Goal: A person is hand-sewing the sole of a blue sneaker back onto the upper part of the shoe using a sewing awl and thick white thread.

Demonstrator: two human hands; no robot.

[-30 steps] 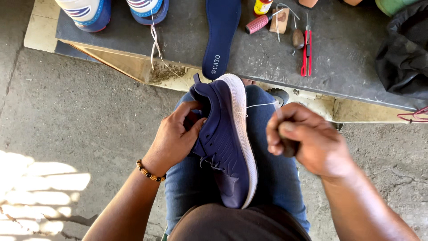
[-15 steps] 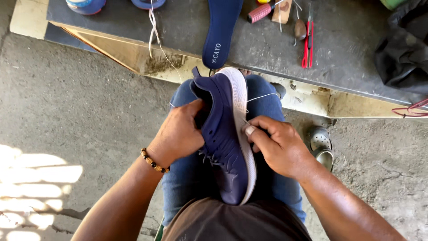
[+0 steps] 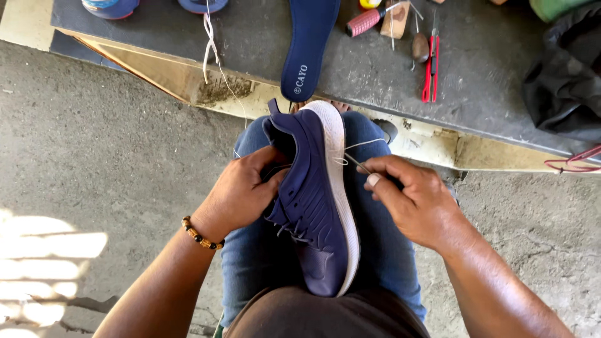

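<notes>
A dark blue sneaker [image 3: 313,200] with a white sole lies on its side across my lap, on my blue jeans. My left hand [image 3: 241,191], with a beaded bracelet at the wrist, grips the shoe's upper near the opening. My right hand [image 3: 413,197] pinches a thin needle-like tool whose tip points at the white sole edge. A white thread [image 3: 360,147] loops from the sole past that tool. The tool's handle is hidden inside my fist.
A dark low bench [image 3: 482,75] in front holds a blue insole [image 3: 308,47], red-handled pliers [image 3: 430,69], a red-gripped tool [image 3: 365,22], a wooden piece, black cloth [image 3: 566,81] at right, and two shoes at the top left. A white lace [image 3: 210,50] hangs off its edge. Concrete floor surrounds me.
My right hand has moved in from the right toward the sole, bringing the tool tip to the white edge. The thread is shorter and looped. My left hand stays on the upper.
</notes>
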